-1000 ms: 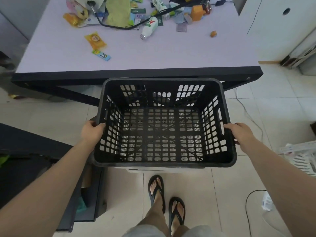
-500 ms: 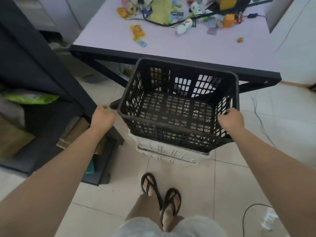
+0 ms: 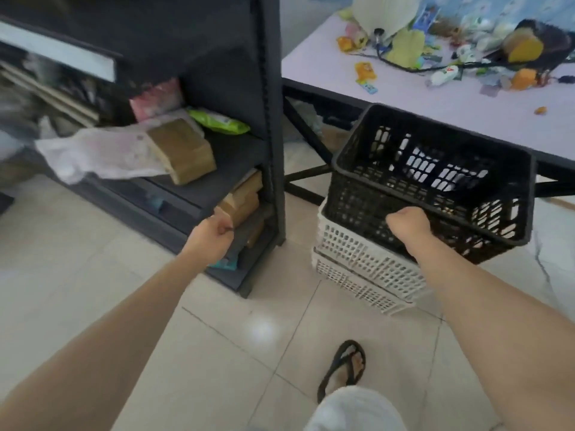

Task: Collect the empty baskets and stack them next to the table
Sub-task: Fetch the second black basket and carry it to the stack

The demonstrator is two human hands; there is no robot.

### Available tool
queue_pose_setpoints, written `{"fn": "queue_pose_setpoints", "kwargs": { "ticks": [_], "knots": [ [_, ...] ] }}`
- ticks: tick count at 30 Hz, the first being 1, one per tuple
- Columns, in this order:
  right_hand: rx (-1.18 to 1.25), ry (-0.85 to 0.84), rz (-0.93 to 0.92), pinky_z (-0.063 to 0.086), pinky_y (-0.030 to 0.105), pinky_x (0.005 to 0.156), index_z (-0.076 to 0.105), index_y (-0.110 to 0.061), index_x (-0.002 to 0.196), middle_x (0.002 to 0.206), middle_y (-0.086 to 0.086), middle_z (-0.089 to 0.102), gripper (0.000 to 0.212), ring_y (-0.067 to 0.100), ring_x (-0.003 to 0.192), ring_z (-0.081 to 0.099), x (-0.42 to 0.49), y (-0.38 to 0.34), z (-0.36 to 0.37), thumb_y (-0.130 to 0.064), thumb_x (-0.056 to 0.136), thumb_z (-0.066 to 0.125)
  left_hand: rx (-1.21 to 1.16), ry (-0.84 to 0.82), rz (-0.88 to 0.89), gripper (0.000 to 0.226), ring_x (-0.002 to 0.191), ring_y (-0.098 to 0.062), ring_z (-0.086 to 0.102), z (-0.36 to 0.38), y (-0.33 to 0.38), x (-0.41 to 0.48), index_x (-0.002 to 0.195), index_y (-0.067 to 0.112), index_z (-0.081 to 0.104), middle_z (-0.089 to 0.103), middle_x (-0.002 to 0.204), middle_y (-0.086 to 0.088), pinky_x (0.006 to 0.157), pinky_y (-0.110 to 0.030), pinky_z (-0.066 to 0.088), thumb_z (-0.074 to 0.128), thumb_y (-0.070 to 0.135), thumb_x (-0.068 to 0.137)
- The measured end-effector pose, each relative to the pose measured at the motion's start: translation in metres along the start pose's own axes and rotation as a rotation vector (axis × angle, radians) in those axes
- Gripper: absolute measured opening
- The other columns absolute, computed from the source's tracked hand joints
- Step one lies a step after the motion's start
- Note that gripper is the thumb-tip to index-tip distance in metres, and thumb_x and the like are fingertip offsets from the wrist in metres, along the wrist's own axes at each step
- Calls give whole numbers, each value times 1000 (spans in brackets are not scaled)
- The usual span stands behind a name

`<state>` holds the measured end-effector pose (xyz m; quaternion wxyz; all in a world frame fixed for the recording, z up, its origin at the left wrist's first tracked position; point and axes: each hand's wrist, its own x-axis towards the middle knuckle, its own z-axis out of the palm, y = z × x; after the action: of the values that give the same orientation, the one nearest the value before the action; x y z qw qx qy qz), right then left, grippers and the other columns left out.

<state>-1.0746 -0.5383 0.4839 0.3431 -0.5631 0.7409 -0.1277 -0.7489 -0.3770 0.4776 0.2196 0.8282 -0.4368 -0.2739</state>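
At the far left stood a dark shelving unit [image 3: 270,126] whose shelf carried a brown parcel [image 3: 183,150], a crumpled clear plastic bag [image 3: 99,154] and a green packet [image 3: 217,121]. In front of its lower shelves hung the left hand [image 3: 210,236], curled into a loose fist with the fingers folded in; it held nothing and touched nothing that could be made out, well apart from the baskets. To its right, on the tiled floor [image 3: 217,353], sat a stack of white baskets [image 3: 357,265], nested one in another, just beside the leg of the table. The black basket [image 3: 435,178] rested tilted on top of that stack, its far side higher and near the edge of the lilac tabletop [image 3: 404,98]. The right hand [image 3: 407,225] was closed tight over the near rim of the black basket, knuckles toward the camera. Snack packets, bottles and a black cable lay scattered across the back of the tabletop. Low in the view, a foot in a black sandal [image 3: 343,368] stood on the tiles.
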Motion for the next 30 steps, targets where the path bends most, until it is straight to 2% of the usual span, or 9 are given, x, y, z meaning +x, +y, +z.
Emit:
{"fn": "queue_pose_setpoints", "kwargs": {
  "ticks": [3, 5, 8, 11, 13, 18, 22, 27, 30],
  "knots": [
    [-58, -121, -14, 45, 33, 78, 60, 3, 112, 106, 20, 63, 31, 34, 90, 60, -61, -41, 81, -15, 86, 56, 50, 11, -73, 30, 96, -25, 56, -48, -80, -62, 118, 8, 58, 61, 111, -10, 80, -27, 41, 55, 14, 88],
    [-78, -239, -93, 46, 32, 76, 51, 2, 128, 116, 19, 60, 44, 34, 101, 59, -111, -78, 138, -15, 88, 55, 34, 66, -170, 33, 105, -31, 57, -93, -139, -99, 121, 8, 58, 60, 118, -14, 89, -32, 44, 56, 16, 89],
    [-97, -408, -247, 44, 26, 66, 58, 4, 119, 111, 21, 61, 36, 31, 94, 59, -182, -137, 213, -14, 88, 54, -13, 239, -331, 32, 105, -36, 58, -172, -222, -142, 120, 9, 58, 61, 119, -18, 91, -37, 46, 56, 17, 89],
    [-176, -524, -386, 45, 31, 81, 62, 1, 115, 117, 19, 62, 32, 33, 109, 58, -248, -192, 275, -14, 87, 56, -73, 424, -461, 34, 109, -35, 56, -236, -291, -176, 121, 9, 57, 59, 124, -18, 92, -37, 46, 52, 14, 87],
    [-190, -585, -435, 43, 30, 81, 61, 0, 117, 119, 16, 62, 34, 30, 108, 56, -278, -225, 312, -15, 86, 59, -114, 501, -522, 35, 111, -34, 55, -263, -329, -196, 121, 11, 57, 57, 126, -17, 91, -35, 44, 51, 14, 87],
    [-277, -662, -506, 46, 31, 78, 56, -1, 123, 119, 17, 59, 40, 31, 105, 57, -316, -301, 393, -15, 86, 60, -140, 530, -640, 38, 114, -33, 53, -300, -410, -219, 125, 9, 56, 55, 127, -18, 94, -35, 42, 53, 15, 87],
    [-268, -757, -499, 45, 29, 65, 53, 3, 125, 107, 18, 58, 42, 29, 93, 56, -323, -383, 466, -10, 86, 59, -145, 555, -725, 41, 109, -34, 55, -372, -476, -203, 128, 8, 53, 55, 127, -19, 91, -34, 42, 54, 17, 88],
    [-252, -794, -540, 40, 26, 55, 55, -3, 104, 85, 16, 53, 17, 22, 62, 47, -341, -526, 567, -9, 88, 54, -237, 730, -784, 38, 105, -37, 58, -492, -550, -146, 122, 7, 55, 59, 120, -19, 93, -41, 48, 55, 17, 85],
    [-331, -870, -611, 40, 27, 59, 55, -7, 90, 79, 13, 51, 3, 25, 69, 50, -365, -602, 616, -10, 89, 53, -284, 715, -821, 40, 105, -35, 58, -539, -583, -109, 124, 6, 54, 58, 120, -19, 94, -42, 48, 54, 16, 85]
  ]
}}
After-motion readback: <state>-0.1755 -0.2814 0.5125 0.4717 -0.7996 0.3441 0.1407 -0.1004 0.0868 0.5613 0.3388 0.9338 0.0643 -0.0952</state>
